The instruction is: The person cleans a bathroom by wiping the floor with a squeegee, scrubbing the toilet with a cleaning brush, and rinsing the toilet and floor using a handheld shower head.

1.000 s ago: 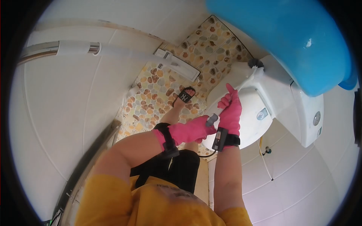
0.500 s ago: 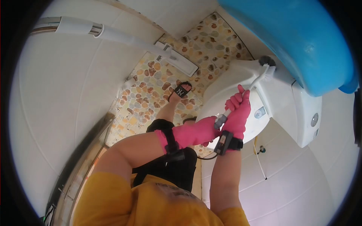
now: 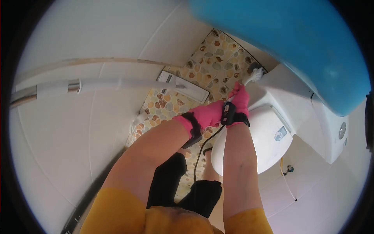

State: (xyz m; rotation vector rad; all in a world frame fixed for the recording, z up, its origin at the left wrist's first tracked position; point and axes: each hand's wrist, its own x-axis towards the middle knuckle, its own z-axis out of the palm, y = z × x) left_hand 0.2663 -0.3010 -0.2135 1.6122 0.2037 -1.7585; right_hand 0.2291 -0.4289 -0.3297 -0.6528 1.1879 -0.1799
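Note:
Both hands wear pink rubber gloves, with black devices strapped at the wrists. My right hand (image 3: 240, 97) is closed round the handle of a toilet brush (image 3: 255, 75), whose white and dark bristled head is beyond the fingers at the toilet's far side. My left hand (image 3: 210, 114) is beside the right wrist; its fingers are largely hidden there, so what they hold does not show. The white toilet (image 3: 280, 87) has its lid (image 3: 257, 132) down, below and right of my hands.
A large blue basin (image 3: 296, 43) overhangs the upper right. On the pebble-patterned floor (image 3: 218, 50) lies a white rectangular mop head (image 3: 187, 89), joined to a pole (image 3: 101, 84) from the left. A wall valve (image 3: 289, 169) with a thin hose is right of the toilet.
Both hands have moved away from the body, toward the floor beyond the toilet, and the brush has gone with them. The view has shifted, and the grey handle end is now hidden.

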